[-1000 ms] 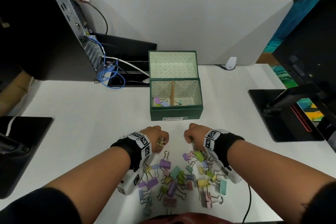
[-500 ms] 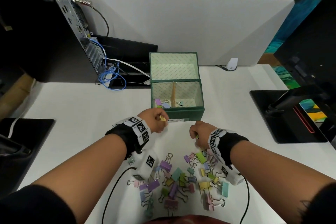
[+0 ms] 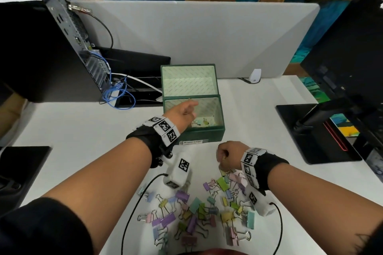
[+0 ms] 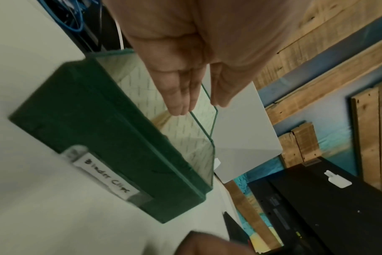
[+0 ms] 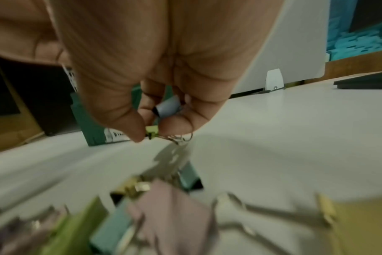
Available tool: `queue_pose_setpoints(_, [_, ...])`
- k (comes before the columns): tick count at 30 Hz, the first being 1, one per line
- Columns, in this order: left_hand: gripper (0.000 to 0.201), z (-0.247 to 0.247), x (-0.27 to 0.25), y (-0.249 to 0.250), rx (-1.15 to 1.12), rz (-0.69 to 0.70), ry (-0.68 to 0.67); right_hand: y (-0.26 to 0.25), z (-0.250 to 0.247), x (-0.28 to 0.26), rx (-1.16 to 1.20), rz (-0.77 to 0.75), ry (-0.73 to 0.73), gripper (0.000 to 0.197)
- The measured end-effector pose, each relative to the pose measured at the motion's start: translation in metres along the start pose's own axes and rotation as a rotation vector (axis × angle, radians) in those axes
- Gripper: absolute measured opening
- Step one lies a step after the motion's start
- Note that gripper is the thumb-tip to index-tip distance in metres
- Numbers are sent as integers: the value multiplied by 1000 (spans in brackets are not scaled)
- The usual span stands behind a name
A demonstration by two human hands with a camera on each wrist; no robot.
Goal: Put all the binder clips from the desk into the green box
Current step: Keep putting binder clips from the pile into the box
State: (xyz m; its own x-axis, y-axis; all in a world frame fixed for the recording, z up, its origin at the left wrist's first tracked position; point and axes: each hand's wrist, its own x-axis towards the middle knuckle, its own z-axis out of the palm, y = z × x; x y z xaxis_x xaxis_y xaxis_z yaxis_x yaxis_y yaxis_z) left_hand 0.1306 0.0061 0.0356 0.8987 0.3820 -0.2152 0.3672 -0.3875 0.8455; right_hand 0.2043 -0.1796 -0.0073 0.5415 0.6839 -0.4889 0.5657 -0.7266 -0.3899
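Note:
The green box [image 3: 199, 135] stands open mid-desk, its lid [image 3: 189, 79] tipped back; the label [image 4: 107, 177] reads "Binder Clips". A few clips [image 3: 202, 123] lie inside on the right. My left hand [image 3: 190, 107] hovers over the box's left part, fingers [image 4: 181, 93] straight, holding nothing. My right hand [image 3: 222, 156] is just in front of the box, above the pile's far edge. It pinches a small yellow-green clip [image 5: 152, 132], with a grey-blue clip [image 5: 168, 107] tucked in its curled fingers. A pile of pastel binder clips [image 3: 196, 211] lies near me.
A computer tower [image 3: 51, 47] with blue cables [image 3: 116, 93] stands back left. A white divider panel [image 3: 196, 33] runs behind the box. A monitor stand base [image 3: 310, 130] sits right, a black pad [image 3: 20, 167] left. Wrist camera cables [image 3: 132, 207] trail beside the pile.
My left hand went forward from the pile to above the box and opened; the yellow clip it held is gone from it. My right hand rose slightly toward the box, still gripping clips.

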Motion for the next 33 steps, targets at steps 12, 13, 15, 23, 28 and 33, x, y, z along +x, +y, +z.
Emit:
queue_pose_setpoints(12, [32, -20, -61, -57, 362, -110, -221, -55, -62, 16, 370, -196, 389, 17])
queue_pose_setpoints(13, [34, -23, -69, -62, 410, -128, -246, -58, -63, 19, 342, -197, 409, 15])
queue_pose_setpoints(15, [40, -26, -81, -70, 503, -167, -306, -60, -62, 26, 305, -183, 411, 17])
queue_pose_setpoints(23, [68, -13, -125, -93, 774, -176, -521, -68, -24, 15, 32, -371, 264, 26])
queue_pose_setpoints(28, [67, -7, -134, -107, 871, -122, -486, -79, 22, -14, -270, -584, -196, 35])
queue_pose_setpoints(33, [50, -8, -128, -116, 803, -48, -455, -77, 53, -20, -528, -610, -334, 55])
